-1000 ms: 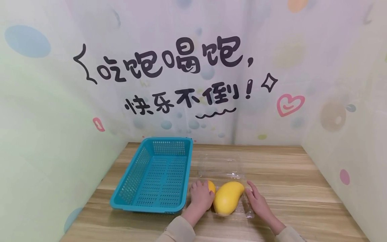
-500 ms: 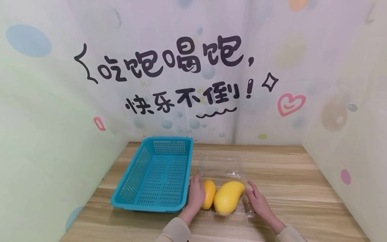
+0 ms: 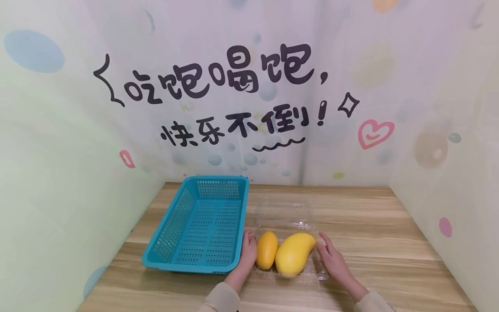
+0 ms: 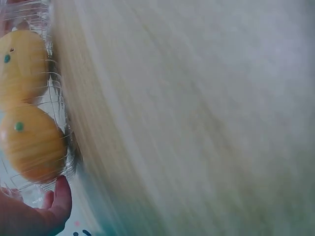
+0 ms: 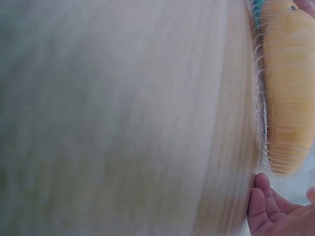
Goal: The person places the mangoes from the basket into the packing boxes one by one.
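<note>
A clear plastic box, its base (image 3: 315, 269) toward me and its hinged lid (image 3: 284, 211) folded back, lies on the table. Inside the base sit two yellow fruits side by side: a small orange-yellow mango (image 3: 267, 250) at left and a larger curved mango (image 3: 295, 255) at right. Beside the box's left wall is my left hand (image 3: 247, 251), a fingertip right at the wall in the left wrist view. My right hand (image 3: 336, 263) rests along the opposite wall, fingers loosely bent with the fingertips at its edge. Neither hand is on a mango.
A blue perforated basket (image 3: 244, 212) stands just left of the box, close to my left hand. Under everything is a wood-grain table (image 3: 366, 221), bounded by printed walls at the back and both sides.
My left hand has let go of the small mango, leaving it in the box base, and moved left to the box's side wall. The right hand has stayed in place.
</note>
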A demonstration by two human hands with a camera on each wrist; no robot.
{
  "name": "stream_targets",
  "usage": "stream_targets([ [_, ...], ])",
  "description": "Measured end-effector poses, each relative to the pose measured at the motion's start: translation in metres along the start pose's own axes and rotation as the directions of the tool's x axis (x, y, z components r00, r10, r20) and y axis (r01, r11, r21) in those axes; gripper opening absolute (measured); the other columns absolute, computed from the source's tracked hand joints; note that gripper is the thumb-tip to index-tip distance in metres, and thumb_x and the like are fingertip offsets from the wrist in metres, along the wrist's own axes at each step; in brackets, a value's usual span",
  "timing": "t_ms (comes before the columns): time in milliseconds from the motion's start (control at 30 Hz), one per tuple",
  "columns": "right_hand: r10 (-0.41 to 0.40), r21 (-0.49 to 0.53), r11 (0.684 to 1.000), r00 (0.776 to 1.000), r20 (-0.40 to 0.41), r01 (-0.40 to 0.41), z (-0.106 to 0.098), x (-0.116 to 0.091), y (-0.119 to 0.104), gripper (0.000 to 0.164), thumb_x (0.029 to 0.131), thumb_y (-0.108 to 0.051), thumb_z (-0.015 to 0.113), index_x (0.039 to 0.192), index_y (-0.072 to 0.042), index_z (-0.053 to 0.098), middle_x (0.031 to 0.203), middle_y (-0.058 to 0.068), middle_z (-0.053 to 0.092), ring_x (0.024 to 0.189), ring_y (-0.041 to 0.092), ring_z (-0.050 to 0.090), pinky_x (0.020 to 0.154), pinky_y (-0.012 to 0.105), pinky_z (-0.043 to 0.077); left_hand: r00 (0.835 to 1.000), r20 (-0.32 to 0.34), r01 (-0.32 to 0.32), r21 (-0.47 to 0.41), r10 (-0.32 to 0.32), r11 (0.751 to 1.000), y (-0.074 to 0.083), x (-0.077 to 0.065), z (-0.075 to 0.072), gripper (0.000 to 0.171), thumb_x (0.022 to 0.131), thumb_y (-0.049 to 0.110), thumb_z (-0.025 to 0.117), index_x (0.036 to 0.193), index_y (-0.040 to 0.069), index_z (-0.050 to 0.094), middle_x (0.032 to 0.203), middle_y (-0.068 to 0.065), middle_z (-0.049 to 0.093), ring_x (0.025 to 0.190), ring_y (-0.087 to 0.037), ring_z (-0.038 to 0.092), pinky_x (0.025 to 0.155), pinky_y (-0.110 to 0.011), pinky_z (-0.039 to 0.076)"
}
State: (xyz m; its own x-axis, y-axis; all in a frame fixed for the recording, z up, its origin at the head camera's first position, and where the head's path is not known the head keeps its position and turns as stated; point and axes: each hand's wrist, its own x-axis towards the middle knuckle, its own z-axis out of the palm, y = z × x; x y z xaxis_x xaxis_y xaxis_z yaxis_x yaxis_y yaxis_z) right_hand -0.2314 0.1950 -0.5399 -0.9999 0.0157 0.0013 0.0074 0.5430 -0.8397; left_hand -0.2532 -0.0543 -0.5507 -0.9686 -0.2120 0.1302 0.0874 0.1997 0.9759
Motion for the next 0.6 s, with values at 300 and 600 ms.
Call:
stream_targets([
  [300,-0.02,-0.013,1.0,1.0,-0.009,0.02,0.0,-0.001,-0.002,0.05,0.099,-0.031,0.037,0.139,-0.003,0.031,0.072,0.004,0.051,0.063,0.013,0.046,0.064,0.03,0.039,0.99,0.02,0.141,0.039,-0.142,0.989,0.026,-0.009,-0.003,0.037,0.099,0.01,0.027,0.127,-0.013,0.037,0.124,-0.033,0.044,0.117,-0.044,0.042,0.097,-0.051,0.036],
  [600,0.0,0.003,1.0,1.0,0.007,0.0,-0.001,-0.001,-0.003,0.05,0.098,-0.03,0.037,0.14,-0.004,0.029,0.073,0.006,0.051,0.063,0.014,0.045,0.063,0.029,0.039,0.99,0.024,0.137,0.033,-0.138,0.99,0.026,-0.01,-0.004,0.034,0.097,0.005,0.03,0.123,-0.014,0.04,0.122,-0.03,0.046,0.116,-0.043,0.043,0.098,-0.052,0.034],
])
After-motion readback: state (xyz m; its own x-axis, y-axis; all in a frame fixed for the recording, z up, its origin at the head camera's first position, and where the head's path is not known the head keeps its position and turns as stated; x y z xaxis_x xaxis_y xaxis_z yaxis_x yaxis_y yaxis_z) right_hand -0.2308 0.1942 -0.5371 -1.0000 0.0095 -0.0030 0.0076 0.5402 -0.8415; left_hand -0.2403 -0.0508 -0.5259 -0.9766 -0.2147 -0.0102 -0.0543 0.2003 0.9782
